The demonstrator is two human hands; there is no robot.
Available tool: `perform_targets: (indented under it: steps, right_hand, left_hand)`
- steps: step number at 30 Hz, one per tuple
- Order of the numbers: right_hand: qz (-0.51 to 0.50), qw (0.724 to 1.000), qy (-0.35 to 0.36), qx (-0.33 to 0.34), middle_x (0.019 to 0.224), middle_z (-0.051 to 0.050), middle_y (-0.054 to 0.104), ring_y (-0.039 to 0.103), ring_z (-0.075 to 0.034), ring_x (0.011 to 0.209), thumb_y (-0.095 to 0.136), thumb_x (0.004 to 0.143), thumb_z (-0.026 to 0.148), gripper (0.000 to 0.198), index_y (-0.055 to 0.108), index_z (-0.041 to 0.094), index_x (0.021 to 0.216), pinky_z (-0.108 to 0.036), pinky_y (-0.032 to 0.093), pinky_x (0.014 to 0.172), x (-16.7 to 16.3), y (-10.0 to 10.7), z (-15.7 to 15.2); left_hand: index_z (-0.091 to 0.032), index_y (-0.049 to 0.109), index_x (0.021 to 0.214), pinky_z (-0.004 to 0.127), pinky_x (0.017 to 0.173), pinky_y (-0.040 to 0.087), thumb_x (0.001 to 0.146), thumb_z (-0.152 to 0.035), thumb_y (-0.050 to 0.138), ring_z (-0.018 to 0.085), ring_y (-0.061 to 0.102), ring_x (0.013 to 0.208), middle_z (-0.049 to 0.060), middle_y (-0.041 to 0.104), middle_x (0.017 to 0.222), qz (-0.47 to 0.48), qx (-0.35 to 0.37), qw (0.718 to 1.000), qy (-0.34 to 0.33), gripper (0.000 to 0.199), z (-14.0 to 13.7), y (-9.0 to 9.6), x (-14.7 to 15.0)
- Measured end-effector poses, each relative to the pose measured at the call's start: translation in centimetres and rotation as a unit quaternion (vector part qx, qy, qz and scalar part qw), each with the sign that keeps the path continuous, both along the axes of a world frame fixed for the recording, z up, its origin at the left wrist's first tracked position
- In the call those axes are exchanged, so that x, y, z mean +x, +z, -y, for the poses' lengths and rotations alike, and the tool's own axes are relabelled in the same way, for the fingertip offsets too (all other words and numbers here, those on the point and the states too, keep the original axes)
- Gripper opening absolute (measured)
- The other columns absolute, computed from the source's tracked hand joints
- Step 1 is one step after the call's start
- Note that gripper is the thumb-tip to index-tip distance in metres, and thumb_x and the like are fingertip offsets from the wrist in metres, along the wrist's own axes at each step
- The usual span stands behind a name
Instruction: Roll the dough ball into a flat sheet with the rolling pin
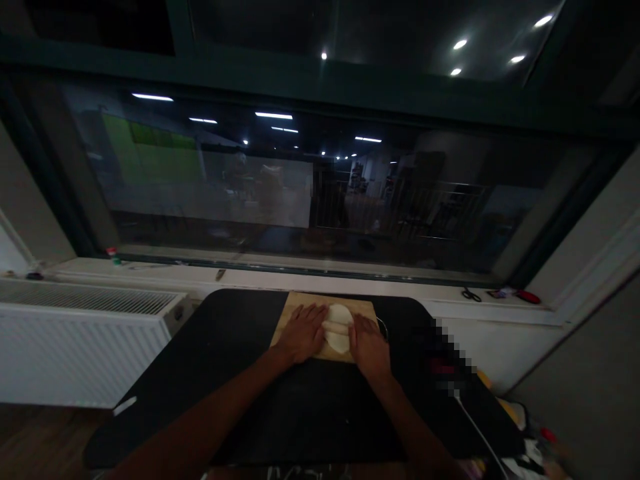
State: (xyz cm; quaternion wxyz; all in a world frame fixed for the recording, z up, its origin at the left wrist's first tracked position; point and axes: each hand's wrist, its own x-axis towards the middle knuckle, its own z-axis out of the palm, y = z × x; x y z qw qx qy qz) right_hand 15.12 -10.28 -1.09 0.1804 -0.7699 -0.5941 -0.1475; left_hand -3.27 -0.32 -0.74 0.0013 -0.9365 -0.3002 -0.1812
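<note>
A round, flat piece of pale dough [340,343] lies on a light wooden board [289,308]. Across its middle runs a pale rolling pin [337,327], of which only the stretch between my hands shows. My left hand [303,333] rests over the pin's left end, fingers laid forward across it. Over the right end is my right hand [370,343], its fingers bent onto the pin beside the dough's edge. Both palms hide the pin's ends.
The board sits on a black table [240,373] against a window sill. A white radiator [80,347] stands at left. Scissors [471,295] and a red-capped bottle [114,256] are on the sill. A white cable [477,430] crosses the table's right side.
</note>
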Motion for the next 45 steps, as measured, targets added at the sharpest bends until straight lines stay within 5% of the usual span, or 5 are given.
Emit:
perform_targets:
  steps: [7,14,25,35,45]
  right_hand:
    - [-0.005,0.999,-0.036,-0.027,0.114,-0.012,0.063,0.052,-0.026,0.111,0.029,0.102,0.042,0.045,0.064,0.021,0.121,-0.038,0.038,0.093,-1.8,2.4,2.5]
    - [0.014,0.997,-0.066,-0.039,0.112,-0.013,0.066,0.057,-0.025,0.107,0.027,0.102,0.036,0.047,0.070,0.018,0.102,-0.038,0.040,0.091,1.2,2.9,2.7]
    - [-0.044,0.989,0.030,-0.135,0.139,-0.007,0.056,0.049,-0.019,0.130,0.021,0.101,0.032,0.050,0.059,0.020,0.132,-0.032,0.037,0.107,6.7,2.2,-6.1]
    - [-0.041,0.979,0.015,-0.200,0.124,-0.016,0.059,0.055,-0.030,0.117,0.032,0.097,0.042,0.045,0.065,0.019,0.117,-0.046,0.043,0.094,8.8,3.6,-14.4]
    - [-0.027,0.989,0.067,-0.126,0.142,-0.006,0.055,0.045,-0.018,0.134,0.027,0.101,0.031,0.048,0.059,0.018,0.133,-0.031,0.026,0.115,10.1,0.4,-13.2]
  left_hand:
    - [-0.027,0.033,0.152,0.046,0.121,0.016,0.103,-0.043,0.024,0.020,0.025,0.147,0.002,0.034,0.158,-0.019,-0.033,0.999,-0.027,0.052,1.2,0.6,-1.7]
    - [-0.024,0.036,0.150,0.050,0.119,0.018,0.103,-0.049,0.015,0.025,0.024,0.147,0.006,0.035,0.157,0.002,-0.025,0.999,0.040,0.058,1.5,0.9,1.1]
    - [-0.021,0.049,0.139,0.052,0.107,0.035,0.101,-0.042,0.023,0.028,0.047,0.132,0.011,0.053,0.143,-0.030,-0.065,0.995,0.067,0.050,-4.2,1.0,4.8]
    - [-0.024,0.058,0.129,0.054,0.094,0.041,0.098,-0.037,0.028,0.032,0.052,0.118,0.011,0.061,0.128,-0.023,-0.047,0.992,0.117,0.045,-8.3,1.6,6.4]
    - [-0.014,0.039,0.147,0.055,0.111,0.028,0.098,-0.038,0.028,0.033,0.038,0.138,0.015,0.045,0.149,0.000,-0.054,0.990,0.132,0.055,-6.4,0.5,6.7]
